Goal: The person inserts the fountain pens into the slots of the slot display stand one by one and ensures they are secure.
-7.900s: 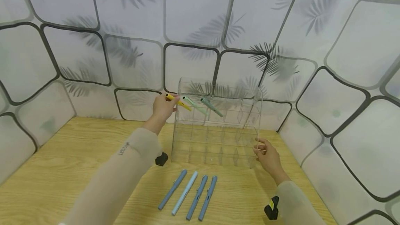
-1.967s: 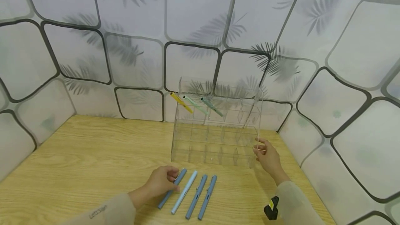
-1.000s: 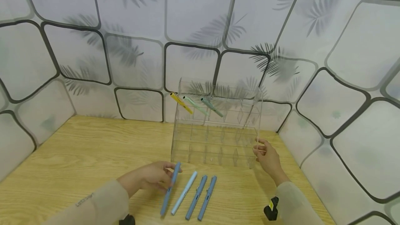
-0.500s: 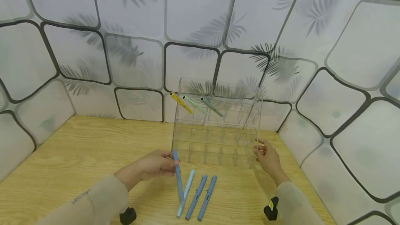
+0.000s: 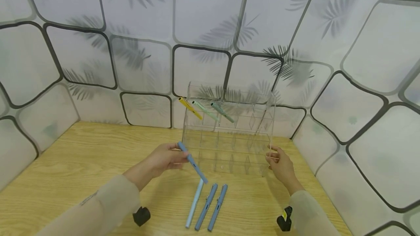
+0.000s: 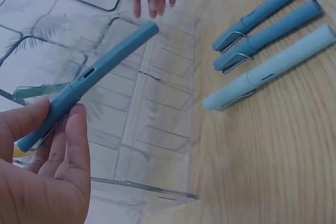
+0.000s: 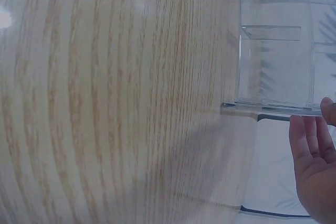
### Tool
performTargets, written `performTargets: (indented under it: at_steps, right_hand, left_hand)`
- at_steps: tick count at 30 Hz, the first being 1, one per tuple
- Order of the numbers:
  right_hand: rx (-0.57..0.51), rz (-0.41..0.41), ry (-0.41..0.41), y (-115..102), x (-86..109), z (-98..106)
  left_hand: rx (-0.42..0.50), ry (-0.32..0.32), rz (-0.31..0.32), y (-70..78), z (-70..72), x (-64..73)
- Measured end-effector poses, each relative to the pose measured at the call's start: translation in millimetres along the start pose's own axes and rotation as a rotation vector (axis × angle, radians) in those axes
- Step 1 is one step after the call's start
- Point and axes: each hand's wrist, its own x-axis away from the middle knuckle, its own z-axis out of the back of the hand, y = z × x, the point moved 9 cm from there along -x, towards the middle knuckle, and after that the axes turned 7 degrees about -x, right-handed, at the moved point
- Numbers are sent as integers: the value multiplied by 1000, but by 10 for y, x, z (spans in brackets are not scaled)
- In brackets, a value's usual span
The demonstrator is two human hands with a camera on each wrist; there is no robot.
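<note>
My left hand [image 5: 164, 158] pinches a blue fountain pen [image 6: 105, 61] by its clipped cap end, thumb on one side and fingers on the other. The pen slants in front of the lower left of a clear acrylic display rack [image 5: 226, 150]. My right hand [image 5: 280, 165] grips the rack's right side panel, thumb and fingers on opposite faces in the right wrist view [image 7: 315, 156]. On the rack's top tier lie a yellow pen [image 5: 190, 107], a light green pen [image 5: 205, 110] and a grey-green pen [image 5: 222, 112], side by side at the left.
On the wooden table [image 5: 98, 156], in front of the rack, lie a light blue pen [image 5: 195, 204] and two darker blue pens [image 5: 206, 207], roughly parallel. A patterned wall covering [image 5: 141, 65] stands behind and to the right of the rack.
My left hand left the yellow pen on the top tier, picked the leftmost blue pen off the table, and raised it toward the rack, turning it. The light blue pen shifted slightly. My right hand stayed put.
</note>
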Motion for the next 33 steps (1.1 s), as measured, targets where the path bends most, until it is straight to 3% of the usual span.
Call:
performTargets:
  at_steps: [15,27,33]
  right_hand:
    - [-1,1,-3,2,1,-2]
    - [-3,-9,-2,-3,9,-8]
    - [-2,-10,-2,1,11,-7]
  left_hand:
    - [90,203,-65,314,7,-267]
    - [142,339,-98,439,11,-424]
    - [118,393,-122,483,-7,-504]
